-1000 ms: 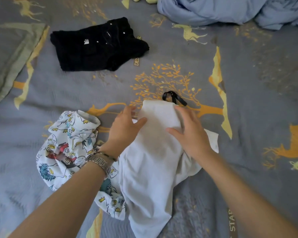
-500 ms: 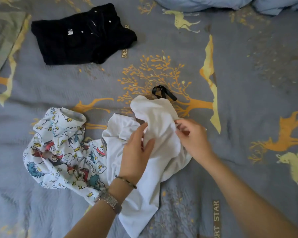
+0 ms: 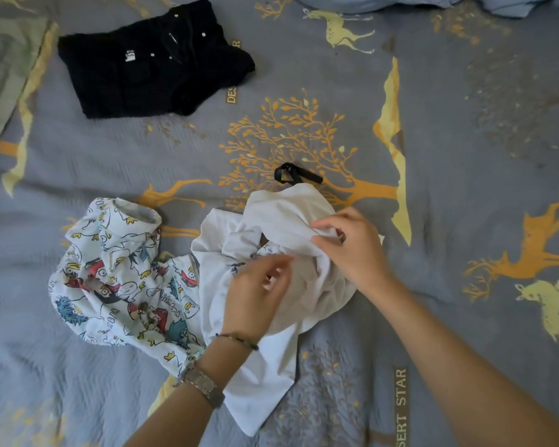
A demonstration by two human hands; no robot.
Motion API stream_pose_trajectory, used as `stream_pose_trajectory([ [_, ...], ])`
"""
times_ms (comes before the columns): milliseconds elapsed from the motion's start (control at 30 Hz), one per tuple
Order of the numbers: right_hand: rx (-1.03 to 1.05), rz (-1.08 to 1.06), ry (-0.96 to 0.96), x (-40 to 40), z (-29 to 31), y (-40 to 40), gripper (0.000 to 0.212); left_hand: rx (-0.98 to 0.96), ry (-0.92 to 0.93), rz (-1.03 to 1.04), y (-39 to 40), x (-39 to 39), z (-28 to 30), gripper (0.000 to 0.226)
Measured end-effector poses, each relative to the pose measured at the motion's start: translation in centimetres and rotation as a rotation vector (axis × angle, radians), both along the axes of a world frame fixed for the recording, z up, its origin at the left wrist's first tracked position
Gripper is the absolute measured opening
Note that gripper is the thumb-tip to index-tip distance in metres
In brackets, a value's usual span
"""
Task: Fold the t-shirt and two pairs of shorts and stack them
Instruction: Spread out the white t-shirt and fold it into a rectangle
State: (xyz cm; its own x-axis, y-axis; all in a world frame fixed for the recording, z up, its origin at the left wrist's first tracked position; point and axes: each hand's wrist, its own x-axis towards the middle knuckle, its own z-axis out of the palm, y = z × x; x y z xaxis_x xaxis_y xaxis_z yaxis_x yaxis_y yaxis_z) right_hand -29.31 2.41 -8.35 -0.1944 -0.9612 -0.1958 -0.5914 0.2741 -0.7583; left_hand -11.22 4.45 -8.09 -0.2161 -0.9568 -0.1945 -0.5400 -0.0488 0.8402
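While bunched, white garment within right grip

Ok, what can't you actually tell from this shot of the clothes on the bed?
- Head view: whether the left hand grips the white garment; its fingertips are motion-blurred.
- What the white garment is: bunched, partly covered by both hands; the right hand pinches it.
- Blue bedding: cut off by the top edge.
- Label on the black shorts: too small to read.
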Motion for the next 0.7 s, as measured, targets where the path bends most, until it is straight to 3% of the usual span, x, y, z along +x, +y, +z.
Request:
stream_pose_trajectory([
  [100,-0.038,-0.006,0.037,-0.5,-0.4,0.3,0.015,0.078,0.027,0.177,-3.7,1.3,-0.5,0.019],
  [200,-0.080,-0.033,0.024,-1.3,-0.7,0.8,0.012,0.222,0.062,0.247,-7.0,0.8,-1.2,0.039],
  [300,-0.079,-0.053,0.010,-2.3,-1.0,1.6,0.013,0.394,0.039,0.246,-8.9,-0.3,-2.1,0.067],
  [367,-0.091,-0.066,0.011,-3.2,-1.2,2.2,0.013,0.468,0.118,0.199,-9.5,-1.1,-2.2,0.073],
  [500,-0.073,-0.098,0.026,-5.4,-1.5,3.6,0.012,0.359,0.163,0.037,-9.1,-4.5,-1.4,0.035],
  [633,-0.037,-0.214,-0.009,-7.6,-2.0,4.6,0.014,0.193,0.110,-0.037,-7.2,-8.8,-0.6,0.032],
  [700,-0.035,-0.294,-0.152,-8.1,-1.3,4.3,0.014,0.170,0.056,-0.065,-6.3,-10.6,-0.5,0.031],
])
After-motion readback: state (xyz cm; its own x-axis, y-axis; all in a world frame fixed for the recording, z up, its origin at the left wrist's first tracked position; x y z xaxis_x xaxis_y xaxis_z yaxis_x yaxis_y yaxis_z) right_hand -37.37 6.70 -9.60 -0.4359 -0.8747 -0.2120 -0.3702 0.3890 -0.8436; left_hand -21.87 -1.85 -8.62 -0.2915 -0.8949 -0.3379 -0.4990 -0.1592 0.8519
